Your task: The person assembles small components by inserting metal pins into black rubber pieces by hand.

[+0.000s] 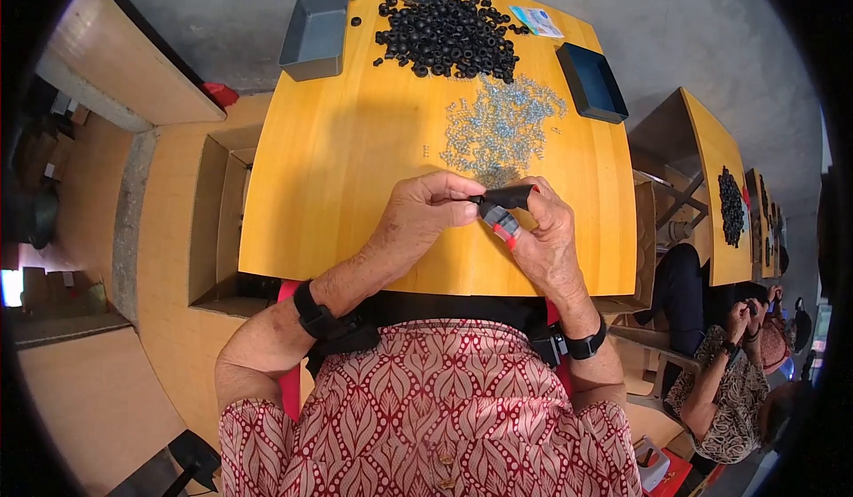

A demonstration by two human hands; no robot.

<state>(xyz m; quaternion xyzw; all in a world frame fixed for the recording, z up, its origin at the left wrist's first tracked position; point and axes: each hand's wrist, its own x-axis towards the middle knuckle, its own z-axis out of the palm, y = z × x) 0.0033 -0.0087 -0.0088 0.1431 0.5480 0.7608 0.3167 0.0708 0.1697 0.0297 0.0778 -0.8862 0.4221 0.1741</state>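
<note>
Yellow wood tabletop [355,168], grey wall [657,8] beyond; a small black piece [476,199] pinched by the left hand [419,211], between it and the curled right hand [553,241], whose grip I cannot tell.

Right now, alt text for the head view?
A person's left hand and right hand meet at a small black piece over a yellow table. Beyond lie piled silvery coils and black parts, a grey tray left, a dark tray right.
</note>
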